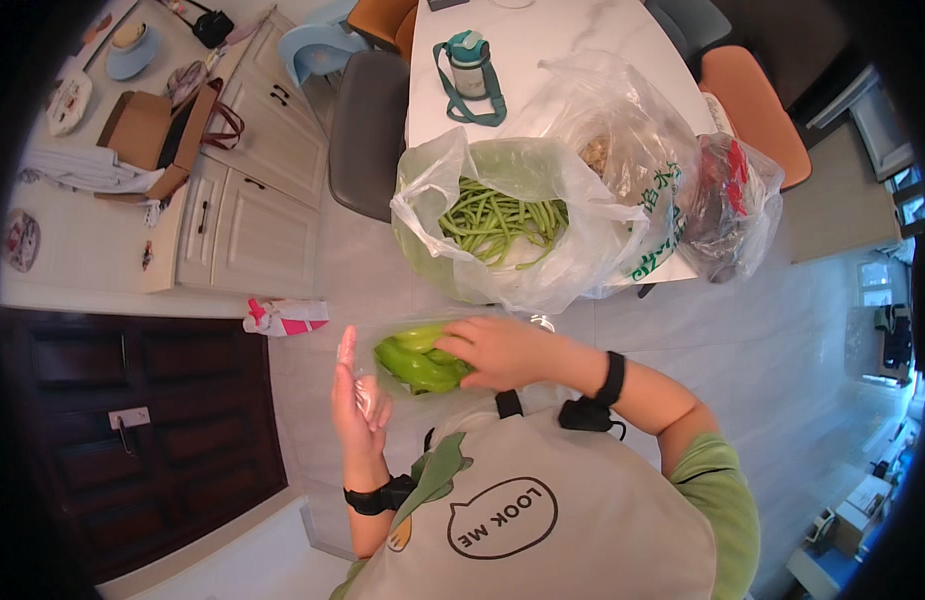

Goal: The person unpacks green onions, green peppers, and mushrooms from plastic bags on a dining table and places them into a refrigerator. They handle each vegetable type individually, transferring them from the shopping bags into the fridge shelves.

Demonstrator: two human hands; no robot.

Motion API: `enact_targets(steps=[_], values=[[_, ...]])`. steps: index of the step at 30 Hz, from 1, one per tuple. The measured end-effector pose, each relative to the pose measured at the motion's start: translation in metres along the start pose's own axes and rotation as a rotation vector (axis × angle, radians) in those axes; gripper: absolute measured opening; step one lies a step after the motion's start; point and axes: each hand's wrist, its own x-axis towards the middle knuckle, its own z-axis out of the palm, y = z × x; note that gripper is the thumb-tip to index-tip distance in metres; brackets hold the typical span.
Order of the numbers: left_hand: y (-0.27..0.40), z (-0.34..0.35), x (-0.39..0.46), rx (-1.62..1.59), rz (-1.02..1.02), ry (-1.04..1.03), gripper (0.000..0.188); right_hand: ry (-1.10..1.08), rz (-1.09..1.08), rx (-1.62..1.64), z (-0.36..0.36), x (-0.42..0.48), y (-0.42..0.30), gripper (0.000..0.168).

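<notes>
Several long green peppers (425,358) lie in a thin clear plastic bag (365,326) close before my body. My left hand (361,405) is at the bag's left side, with one finger pointing up and clear film caught at the other fingers. From the right, my right hand (500,351) reaches over the peppers, its fingertips touching them. Whether it grips one I cannot tell. Just beyond the hands, an opened white plastic bag (425,187) of green beans (500,221) stands at the near end of the marble-patterned table (537,30).
Beside the beans stands a clear bag with green print (620,112); another bag with dark contents (725,210) is at the table's right edge. A teal strapped bottle (470,71) stands farther back. Chairs flank the table, including a grey chair (368,135). A pink-and-white package (286,316) is left.
</notes>
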Motion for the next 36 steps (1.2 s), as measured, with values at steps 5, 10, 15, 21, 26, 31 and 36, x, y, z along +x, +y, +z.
enact_targets(steps=[5,10,15,21,26,31,36], values=[[-0.002,-0.008,-0.010,-0.017,0.047,0.037,0.058,0.386,0.228,0.018,-0.064,-0.018,0.051,0.021],[-0.003,-0.014,-0.018,-0.082,0.060,0.113,0.058,-0.422,0.294,-0.627,-0.051,-0.052,0.087,0.024],[-0.010,-0.024,-0.024,-0.109,0.080,0.227,0.057,-0.152,0.197,-0.543,-0.059,-0.080,0.054,0.029],[-0.010,-0.025,-0.022,-0.129,0.069,0.209,0.055,0.042,0.125,-0.575,-0.073,-0.058,0.050,0.034],[0.004,-0.014,-0.021,-0.082,0.100,0.196,0.058,0.127,-0.003,-0.234,-0.085,-0.033,0.016,0.052],[0.011,-0.011,-0.008,-0.092,0.045,0.095,0.051,0.091,0.097,0.180,-0.034,0.003,-0.017,0.099],[0.024,-0.021,-0.011,-0.046,0.112,-0.076,0.049,0.332,0.246,0.043,0.011,0.019,-0.011,0.087]])
